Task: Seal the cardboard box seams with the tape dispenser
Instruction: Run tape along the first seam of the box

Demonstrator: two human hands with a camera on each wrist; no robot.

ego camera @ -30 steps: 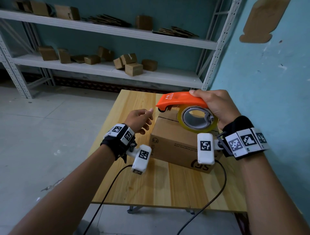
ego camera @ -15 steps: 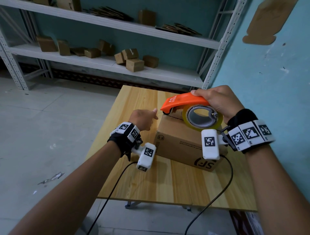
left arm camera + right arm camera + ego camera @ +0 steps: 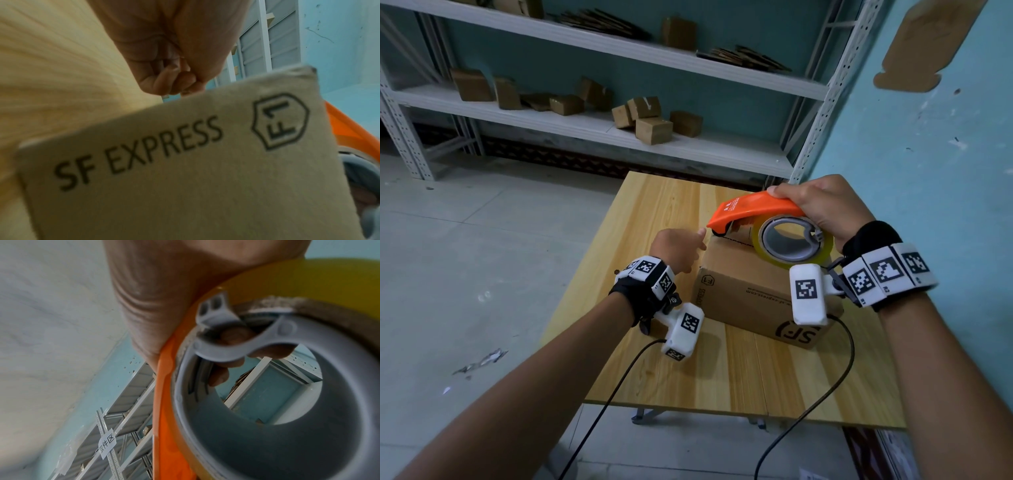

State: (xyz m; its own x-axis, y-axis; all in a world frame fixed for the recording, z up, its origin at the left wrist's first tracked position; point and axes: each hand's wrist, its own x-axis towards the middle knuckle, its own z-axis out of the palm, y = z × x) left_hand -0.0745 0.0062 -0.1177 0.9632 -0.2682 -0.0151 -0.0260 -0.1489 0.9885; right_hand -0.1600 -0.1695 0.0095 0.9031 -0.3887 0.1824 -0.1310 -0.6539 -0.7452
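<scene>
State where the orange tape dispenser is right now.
In the head view the tape dispenser is right of centre, gripped by the right hand, its front end at the far top edge of the cardboard box.

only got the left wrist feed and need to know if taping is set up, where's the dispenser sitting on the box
observer: The tape dispenser has its orange nose down at the far left end of the cardboard box top.
operator: who's holding it
observer: The right hand grips it from above, over the orange cover.
operator: any fingers inside the roll
observer: Yes, the right wrist view shows fingers curled into the grey core.
operator: and the left hand, on the box or off it
observer: The left hand is beside the box's far left corner, thumb pointing at the nose. I cannot tell whether it touches.
</scene>
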